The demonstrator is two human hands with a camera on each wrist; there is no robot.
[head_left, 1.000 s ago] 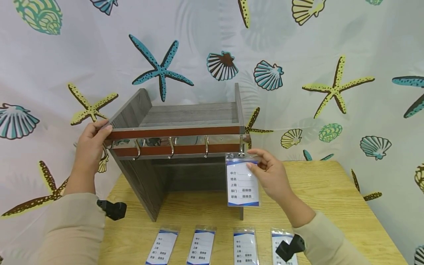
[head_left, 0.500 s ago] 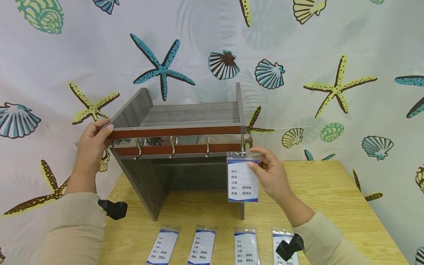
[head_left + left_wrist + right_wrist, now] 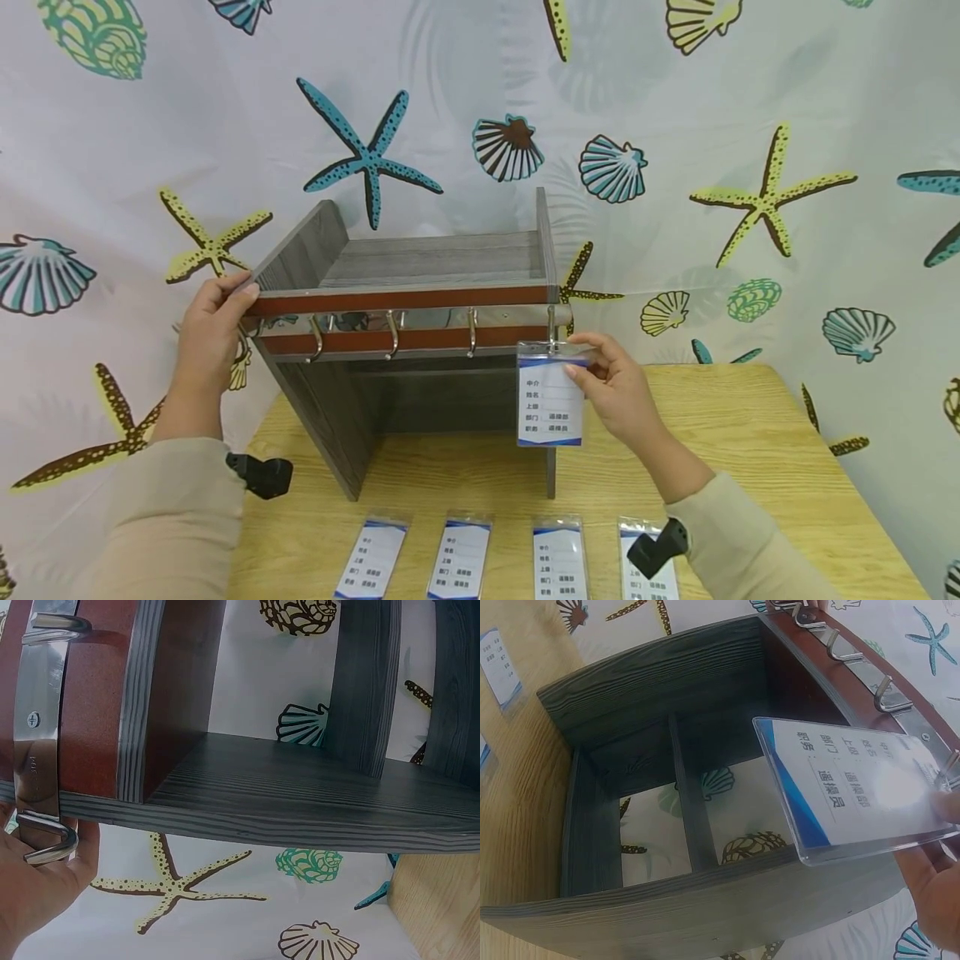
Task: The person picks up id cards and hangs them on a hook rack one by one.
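Note:
My left hand [image 3: 212,337] grips the left front corner of a grey wooden shelf [image 3: 442,260], thumb on the top edge. With thumb and fingers, my right hand [image 3: 617,385] pinches the upper right corner of a clear-sleeved badge [image 3: 551,404]. Its top edge lies right at the tip of the rightmost hook [image 3: 552,323]. In the right wrist view the badge [image 3: 832,787] slants outward from the hook rail, its lower end towards the camera. Several silver hooks run along the metal strip [image 3: 495,317] on the shelf's red-brown front; the others within view bear nothing.
Several more badges lie in a row on the wooden table [image 3: 712,467] in front of the shelf, among them a badge [image 3: 372,558] at left and a badge [image 3: 561,558] further right. Behind stands a white cloth [image 3: 465,75] printed with starfish and shells.
My right hand has lifted the badge slightly, and its lower edge sits higher and looks foreshortened. My left hand keeps its grip on the shelf corner.

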